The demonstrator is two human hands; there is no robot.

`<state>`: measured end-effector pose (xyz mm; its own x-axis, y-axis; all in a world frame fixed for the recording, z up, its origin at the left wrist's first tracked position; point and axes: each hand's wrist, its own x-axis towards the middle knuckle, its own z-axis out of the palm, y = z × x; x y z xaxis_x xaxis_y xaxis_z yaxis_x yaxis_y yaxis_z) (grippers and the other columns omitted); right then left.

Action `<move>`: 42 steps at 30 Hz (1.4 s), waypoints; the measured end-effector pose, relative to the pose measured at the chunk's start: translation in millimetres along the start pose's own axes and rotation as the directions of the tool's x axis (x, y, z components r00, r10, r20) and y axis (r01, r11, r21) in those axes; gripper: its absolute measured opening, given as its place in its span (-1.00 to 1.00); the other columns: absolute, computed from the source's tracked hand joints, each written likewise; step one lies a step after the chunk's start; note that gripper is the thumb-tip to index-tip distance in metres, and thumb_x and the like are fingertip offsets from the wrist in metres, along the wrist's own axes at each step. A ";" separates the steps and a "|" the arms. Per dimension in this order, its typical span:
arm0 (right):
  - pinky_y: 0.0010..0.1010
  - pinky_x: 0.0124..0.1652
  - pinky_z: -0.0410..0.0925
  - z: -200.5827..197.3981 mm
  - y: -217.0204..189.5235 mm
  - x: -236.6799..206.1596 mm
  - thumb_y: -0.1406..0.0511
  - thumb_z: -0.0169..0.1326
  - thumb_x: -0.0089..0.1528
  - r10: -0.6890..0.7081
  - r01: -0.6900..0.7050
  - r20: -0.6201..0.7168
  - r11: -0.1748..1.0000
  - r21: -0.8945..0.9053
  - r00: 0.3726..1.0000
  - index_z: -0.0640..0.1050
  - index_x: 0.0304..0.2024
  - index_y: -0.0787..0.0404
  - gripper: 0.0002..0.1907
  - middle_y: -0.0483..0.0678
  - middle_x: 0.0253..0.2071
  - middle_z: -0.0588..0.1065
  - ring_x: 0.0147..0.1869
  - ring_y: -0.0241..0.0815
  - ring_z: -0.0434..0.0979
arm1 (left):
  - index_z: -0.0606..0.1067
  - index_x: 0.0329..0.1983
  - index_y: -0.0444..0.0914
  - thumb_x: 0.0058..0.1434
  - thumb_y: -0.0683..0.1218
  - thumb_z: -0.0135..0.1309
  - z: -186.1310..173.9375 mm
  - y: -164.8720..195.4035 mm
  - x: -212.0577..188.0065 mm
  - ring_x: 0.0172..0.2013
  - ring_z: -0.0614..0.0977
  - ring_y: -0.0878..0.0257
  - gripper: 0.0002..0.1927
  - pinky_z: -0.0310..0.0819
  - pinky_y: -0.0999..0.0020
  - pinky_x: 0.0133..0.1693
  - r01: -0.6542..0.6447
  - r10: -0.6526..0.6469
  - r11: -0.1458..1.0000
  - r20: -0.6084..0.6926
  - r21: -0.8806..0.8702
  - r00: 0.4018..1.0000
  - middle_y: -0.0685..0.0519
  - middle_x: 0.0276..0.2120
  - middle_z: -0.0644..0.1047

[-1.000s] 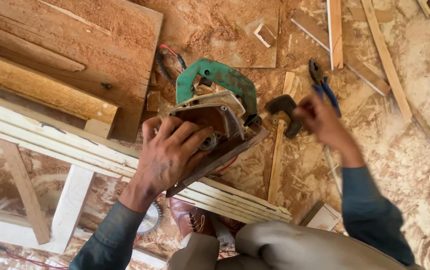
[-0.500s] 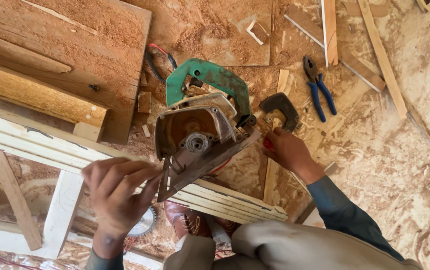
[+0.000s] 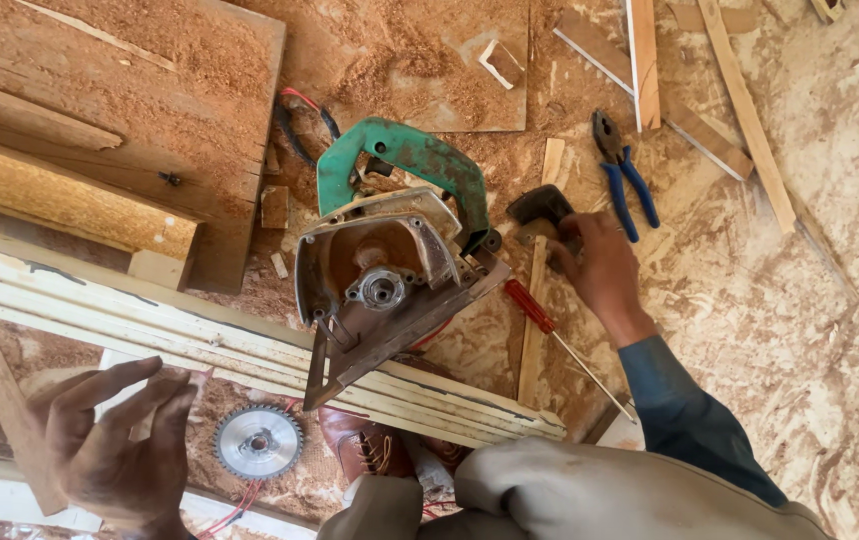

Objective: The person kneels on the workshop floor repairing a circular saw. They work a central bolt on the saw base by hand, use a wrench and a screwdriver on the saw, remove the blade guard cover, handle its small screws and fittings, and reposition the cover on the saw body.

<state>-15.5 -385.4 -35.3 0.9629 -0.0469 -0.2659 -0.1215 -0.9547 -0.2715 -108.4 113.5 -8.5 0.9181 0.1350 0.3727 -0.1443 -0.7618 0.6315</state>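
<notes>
Right hand [image 3: 590, 265]: fingers closed on dark wrench [image 3: 542, 210], just right of circular saw [image 3: 390, 260], nearer of the two hands. Left hand [image 3: 115, 440]: open, fingers spread, grasping nothing, well apart, below and left of saw. Saw: green-handled, tipped on side, blade-less arbor upward, long axis from handle at top toward base plate at lower left. Loose saw blade [image 3: 259, 441]: below saw, just right of left hand. Red-handled screwdriver [image 3: 532, 303] and blue pliers [image 3: 625, 170]: right of saw.

Left hand [image 3: 110, 440] raised, palm up, fingers loosely spread, empty. Right hand [image 3: 595, 265] extended forward, fingers curled, grip possibly closed; blue-sleeved forearm.
</notes>
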 end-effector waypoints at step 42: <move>-0.12 0.18 0.35 -4.6 14.0 3.1 0.09 0.43 -0.05 -0.036 0.038 -0.025 0.997 0.062 0.999 0.40 0.29 0.27 -0.07 0.19 0.20 0.39 0.22 0.12 0.44 | 0.52 0.12 -0.20 0.49 0.14 0.23 30.7 8.7 -11.8 0.00 0.50 0.20 -0.63 0.32 0.36 0.10 0.063 -0.053 0.994 0.112 -0.091 0.992 0.07 0.02 0.59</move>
<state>-13.0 -400.3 -35.7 0.9725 -0.0196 -0.2322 -0.0996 -0.9358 -0.3381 -109.2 85.9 -28.3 0.9601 0.1032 0.2599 -0.1189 -0.6905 0.7135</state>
